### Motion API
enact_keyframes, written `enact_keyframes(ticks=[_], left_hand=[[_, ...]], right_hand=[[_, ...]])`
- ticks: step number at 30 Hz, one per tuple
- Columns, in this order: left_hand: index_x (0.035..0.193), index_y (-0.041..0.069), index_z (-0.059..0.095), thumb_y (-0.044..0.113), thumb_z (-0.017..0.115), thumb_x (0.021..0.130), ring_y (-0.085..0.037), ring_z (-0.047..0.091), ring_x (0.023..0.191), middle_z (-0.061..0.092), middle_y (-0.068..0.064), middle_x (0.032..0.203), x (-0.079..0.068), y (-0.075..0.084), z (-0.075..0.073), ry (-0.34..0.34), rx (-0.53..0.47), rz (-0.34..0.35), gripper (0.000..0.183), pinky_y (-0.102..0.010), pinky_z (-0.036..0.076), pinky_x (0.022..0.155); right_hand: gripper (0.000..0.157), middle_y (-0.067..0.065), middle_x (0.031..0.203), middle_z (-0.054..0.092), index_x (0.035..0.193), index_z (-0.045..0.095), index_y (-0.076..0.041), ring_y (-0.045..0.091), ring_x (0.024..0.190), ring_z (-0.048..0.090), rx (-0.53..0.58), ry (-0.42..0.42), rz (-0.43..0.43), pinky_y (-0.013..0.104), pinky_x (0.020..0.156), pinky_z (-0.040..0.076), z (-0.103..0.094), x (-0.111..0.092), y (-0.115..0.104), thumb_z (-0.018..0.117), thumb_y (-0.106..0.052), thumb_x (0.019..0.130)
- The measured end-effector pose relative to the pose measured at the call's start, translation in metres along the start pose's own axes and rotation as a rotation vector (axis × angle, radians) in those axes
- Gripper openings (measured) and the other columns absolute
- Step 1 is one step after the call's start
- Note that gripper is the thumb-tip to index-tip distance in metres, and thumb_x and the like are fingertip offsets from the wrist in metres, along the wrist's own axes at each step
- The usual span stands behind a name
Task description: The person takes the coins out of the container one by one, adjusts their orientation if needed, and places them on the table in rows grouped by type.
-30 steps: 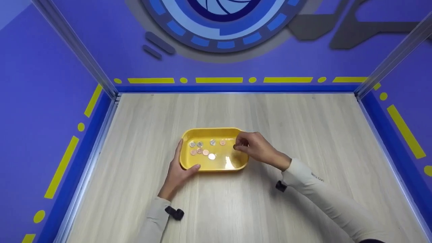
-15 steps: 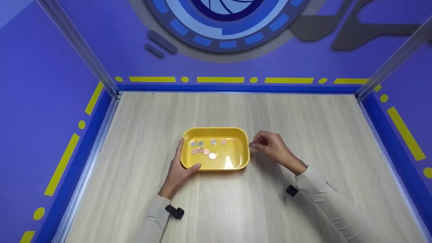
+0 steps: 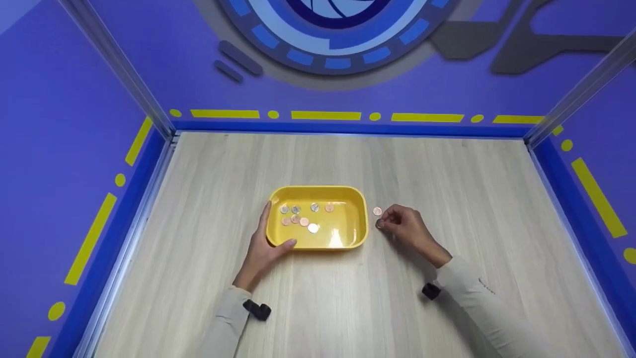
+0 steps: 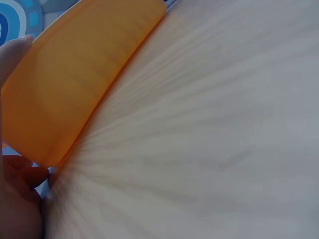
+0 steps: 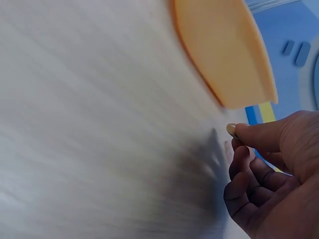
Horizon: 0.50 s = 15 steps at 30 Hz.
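Observation:
The left hand (image 3: 262, 248) grips the near left corner of a yellow plastic tray (image 3: 366, 219), fingers along its left side and thumb at the front rim. Silver coins (image 3: 314, 207) and copper coins (image 3: 304, 222) lie spread inside, mostly toward the left. Just right of the tray, the right hand (image 3: 410, 231) pinches a dark-looking coin (image 3: 379, 223) between thumb and fingertips, low over the table. A copper coin (image 3: 377, 211) lies flat on the table between that hand and the tray. In the right wrist view the hand (image 5: 274, 169) shows its other fingers curled.
The light wooden table (image 3: 318, 303) is bounded by blue-purple panels (image 3: 318, 94) at the back and both sides. Metal frame posts (image 3: 119, 69) stand at the back corners. A black wrist camera (image 3: 257, 311) sits on each sleeve.
The right hand has moved out of the tray to the right, then slightly down toward the table, carrying a coin. A copper coin on the table has come into view. The left hand stays put.

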State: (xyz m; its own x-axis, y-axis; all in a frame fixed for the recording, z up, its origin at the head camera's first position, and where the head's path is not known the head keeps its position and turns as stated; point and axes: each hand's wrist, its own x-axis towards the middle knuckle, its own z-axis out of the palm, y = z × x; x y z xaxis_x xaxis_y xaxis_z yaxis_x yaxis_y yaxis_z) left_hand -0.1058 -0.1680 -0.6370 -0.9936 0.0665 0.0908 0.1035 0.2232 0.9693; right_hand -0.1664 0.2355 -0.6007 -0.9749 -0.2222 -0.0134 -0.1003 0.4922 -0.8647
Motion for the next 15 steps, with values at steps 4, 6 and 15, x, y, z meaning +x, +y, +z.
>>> enact_keyframes(ticks=[4, 6, 15], left_hand=[[0.179, 0.019, 0.015, 0.025, 0.092, 0.088, -0.033, 0.054, 0.147, 0.039, -0.015, 0.175, 0.0, -0.002, 0.0, 0.006, 0.009, 0.011, 0.119, -0.05, 0.04, 0.122], [0.179, 0.019, 0.016, 0.023, 0.092, 0.088, -0.034, 0.058, 0.141, 0.043, -0.017, 0.173, 0.001, -0.002, 0.0, 0.008, 0.008, 0.019, 0.119, -0.049, 0.044, 0.117], [0.179, 0.021, 0.015, 0.026, 0.092, 0.088, -0.032, 0.054, 0.146, 0.041, -0.015, 0.174, 0.0, -0.003, -0.001, 0.007, 0.021, 0.014, 0.119, -0.057, 0.04, 0.12]], right_hand=[[0.01, 0.008, 0.089, 0.077, 0.095, 0.076, -0.002, 0.013, 0.074, 0.062, -0.001, 0.0, 0.009, 0.02, 0.063, 0.05, 0.004, 0.0, 0.003, 0.086, -0.001, 0.093], [0.009, 0.008, 0.09, 0.077, 0.096, 0.077, -0.002, 0.015, 0.075, 0.062, -0.013, 0.001, 0.004, 0.02, 0.064, 0.05, 0.005, 0.001, 0.004, 0.085, -0.001, 0.094], [0.008, 0.007, 0.088, 0.075, 0.096, 0.077, -0.003, 0.016, 0.081, 0.064, -0.105, 0.071, -0.012, 0.021, 0.072, 0.049, 0.012, 0.005, 0.008, 0.085, -0.001, 0.094]])
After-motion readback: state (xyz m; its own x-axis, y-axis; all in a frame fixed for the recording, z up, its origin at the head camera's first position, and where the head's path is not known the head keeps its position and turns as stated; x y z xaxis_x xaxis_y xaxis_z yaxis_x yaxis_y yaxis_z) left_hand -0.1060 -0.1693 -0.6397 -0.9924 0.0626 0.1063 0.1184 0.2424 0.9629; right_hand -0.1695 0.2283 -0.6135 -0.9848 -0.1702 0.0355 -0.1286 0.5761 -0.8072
